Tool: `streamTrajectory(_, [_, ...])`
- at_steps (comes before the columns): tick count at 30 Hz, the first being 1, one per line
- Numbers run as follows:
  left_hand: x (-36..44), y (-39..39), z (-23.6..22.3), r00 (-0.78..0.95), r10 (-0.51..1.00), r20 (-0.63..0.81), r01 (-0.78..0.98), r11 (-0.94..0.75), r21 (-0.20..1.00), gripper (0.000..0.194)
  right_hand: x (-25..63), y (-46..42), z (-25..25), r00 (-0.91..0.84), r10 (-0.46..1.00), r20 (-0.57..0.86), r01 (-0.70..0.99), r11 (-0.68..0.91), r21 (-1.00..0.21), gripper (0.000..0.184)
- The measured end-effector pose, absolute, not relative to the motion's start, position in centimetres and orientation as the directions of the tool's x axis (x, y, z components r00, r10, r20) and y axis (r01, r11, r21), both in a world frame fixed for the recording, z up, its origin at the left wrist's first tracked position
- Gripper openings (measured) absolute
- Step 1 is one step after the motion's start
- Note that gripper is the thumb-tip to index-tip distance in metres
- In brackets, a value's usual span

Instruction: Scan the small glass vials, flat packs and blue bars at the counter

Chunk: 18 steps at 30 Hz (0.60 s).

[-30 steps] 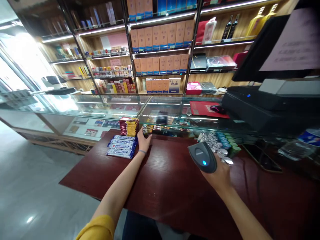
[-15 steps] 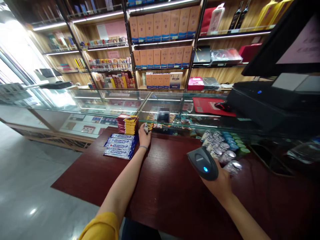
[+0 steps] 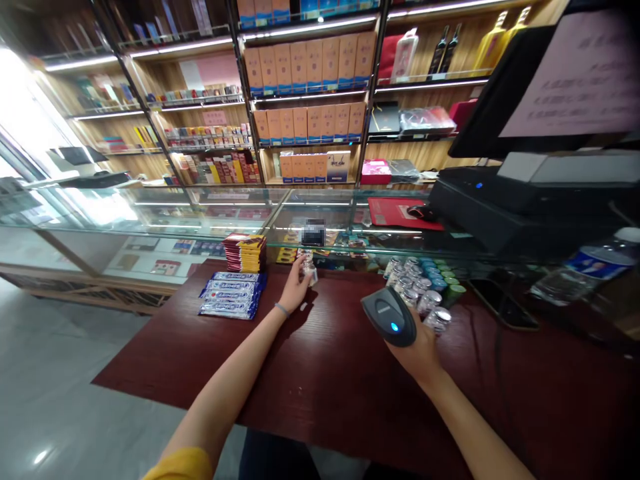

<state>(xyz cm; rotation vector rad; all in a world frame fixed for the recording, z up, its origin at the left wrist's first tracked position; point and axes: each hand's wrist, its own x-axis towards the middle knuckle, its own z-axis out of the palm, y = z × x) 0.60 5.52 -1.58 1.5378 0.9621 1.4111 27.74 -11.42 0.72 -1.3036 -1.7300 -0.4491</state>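
Note:
My left hand [image 3: 296, 288] is closed around a small jar with a silvery lid [image 3: 311, 272], at the far edge of the dark red table. Just left of that hand stand a stack of red and yellow packets [image 3: 245, 253] and a row of blue-and-white wrapped bars [image 3: 231, 295]. My right hand [image 3: 420, 352] grips a dark barcode scanner [image 3: 388, 316] with a lit blue light, held above the table. Behind the scanner are several silver-lidded jars [image 3: 429, 302], beside rows of small blue and green cylinders [image 3: 454, 293].
A glass display counter [image 3: 210, 207] runs along the table's far edge. To the right are a monitor [image 3: 520, 87], a black machine [image 3: 500, 197], a water bottle [image 3: 585, 270] and a phone [image 3: 503, 303]. A red mat [image 3: 400, 212] lies on the glass. Stocked shelves stand behind.
My left hand has shifted right, away from the packet stack, carrying the jar, which shows more now. My right hand still holds the scanner. The camera view has turned slightly right.

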Motion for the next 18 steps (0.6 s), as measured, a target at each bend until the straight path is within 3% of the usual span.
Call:
streamTrajectory(3, [2.2,3.4,-1.1,0.245,0.962,0.123,-0.27,-0.054,0.961,0.072,27.8,-11.8,0.9,-0.05,0.579,0.814,0.898,0.383,-0.217,0.035])
streamTrajectory(7, [2.8,1.6,-0.8,0.4,0.916,-0.034,-0.53,0.261,0.807,0.074,27.6,-12.4,1.7,-0.082,0.69,0.719,0.869,0.403,-0.288,0.044])
streamTrajectory(14, [1.7,1.2,-0.7,0.44,0.897,-0.044,-0.59,0.326,0.739,0.069,26.9,-12.9,2.3,-0.222,0.837,0.499,0.826,0.434,-0.359,0.06])
streamTrajectory(18, [1.8,1.1,-0.5,0.419,0.906,-0.062,-0.589,0.323,0.741,0.07,26.8,-12.9,2.4,-0.261,0.867,0.425,0.862,0.408,-0.302,0.028])
